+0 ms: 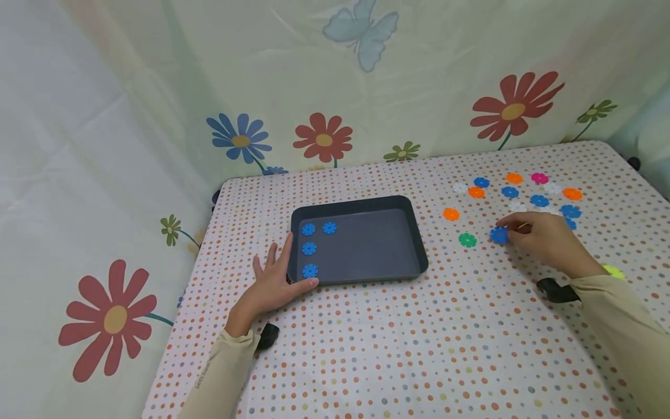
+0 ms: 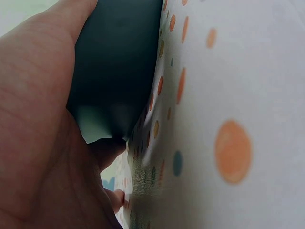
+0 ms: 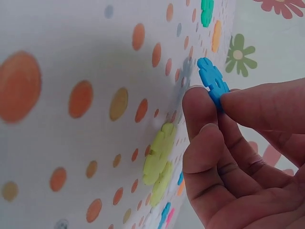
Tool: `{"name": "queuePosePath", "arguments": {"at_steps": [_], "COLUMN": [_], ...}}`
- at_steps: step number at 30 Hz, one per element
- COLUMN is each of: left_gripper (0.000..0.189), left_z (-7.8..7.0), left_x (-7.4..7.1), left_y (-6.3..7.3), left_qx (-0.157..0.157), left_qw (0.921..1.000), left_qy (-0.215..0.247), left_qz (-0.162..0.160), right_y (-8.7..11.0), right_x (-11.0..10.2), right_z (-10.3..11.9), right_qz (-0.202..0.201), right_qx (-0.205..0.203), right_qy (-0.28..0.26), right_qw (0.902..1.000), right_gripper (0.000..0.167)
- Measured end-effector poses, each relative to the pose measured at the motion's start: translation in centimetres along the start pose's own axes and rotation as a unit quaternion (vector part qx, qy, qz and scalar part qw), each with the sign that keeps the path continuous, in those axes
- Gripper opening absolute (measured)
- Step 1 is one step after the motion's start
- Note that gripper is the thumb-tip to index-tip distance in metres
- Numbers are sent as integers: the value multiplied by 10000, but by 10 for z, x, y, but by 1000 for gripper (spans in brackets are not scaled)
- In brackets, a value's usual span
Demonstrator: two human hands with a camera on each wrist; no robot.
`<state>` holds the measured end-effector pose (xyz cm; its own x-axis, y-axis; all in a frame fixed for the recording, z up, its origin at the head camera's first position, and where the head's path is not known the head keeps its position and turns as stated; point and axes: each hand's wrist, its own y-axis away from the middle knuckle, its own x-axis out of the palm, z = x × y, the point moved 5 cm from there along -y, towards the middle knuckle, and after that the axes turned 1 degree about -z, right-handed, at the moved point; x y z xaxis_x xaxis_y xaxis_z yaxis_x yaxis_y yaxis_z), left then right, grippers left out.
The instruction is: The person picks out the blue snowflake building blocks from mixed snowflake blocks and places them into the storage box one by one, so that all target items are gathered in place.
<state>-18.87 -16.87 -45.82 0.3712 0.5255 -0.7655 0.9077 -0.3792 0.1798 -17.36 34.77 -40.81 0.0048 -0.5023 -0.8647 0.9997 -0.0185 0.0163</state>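
My right hand (image 1: 546, 241) pinches a blue plastic snowflake disc (image 3: 213, 82) between thumb and fingertips. In the right wrist view the disc is tilted, its lower edge at the thumb. At the left, my left hand (image 1: 272, 285) lies spread around the near left corner of a dark grey rectangular tray (image 1: 361, 279). Its thumb touches the front rim and its index finger lies along the left side. Inside the tray, several blue discs sit at the left: a column along the left wall, plus one blue disc (image 1: 329, 228) beside the top one.
Loose discs lie right of the tray: a green disc (image 1: 467, 240), an orange disc (image 1: 451, 215), a pink disc (image 1: 540, 178), and several blue, orange and white ones. Yellow-green discs (image 3: 159, 155) lie beside my right wrist. A dotted cloth (image 1: 398, 349) covers the table; a flower-printed curtain (image 1: 419, 87) hangs behind.
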Motion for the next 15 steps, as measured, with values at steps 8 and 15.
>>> {"name": "queuePosePath", "arguments": {"at_steps": [8,15], "left_gripper": [123,123], "left_z": [0,1], "left_x": [0,1], "left_y": [1,0], "left_qx": [-33,-23], "left_qw": [10000,10000], "left_qy": [14,-2], "left_qz": [-15,-37], "right_y": [-4,-5], "right_x": [0,0], "right_z": [1,4], "right_qz": [-2,-58], "right_qx": [51,-63], "right_qy": [-35,-169], "right_qw": [10000,9998], "right_gripper": [29,29]}}
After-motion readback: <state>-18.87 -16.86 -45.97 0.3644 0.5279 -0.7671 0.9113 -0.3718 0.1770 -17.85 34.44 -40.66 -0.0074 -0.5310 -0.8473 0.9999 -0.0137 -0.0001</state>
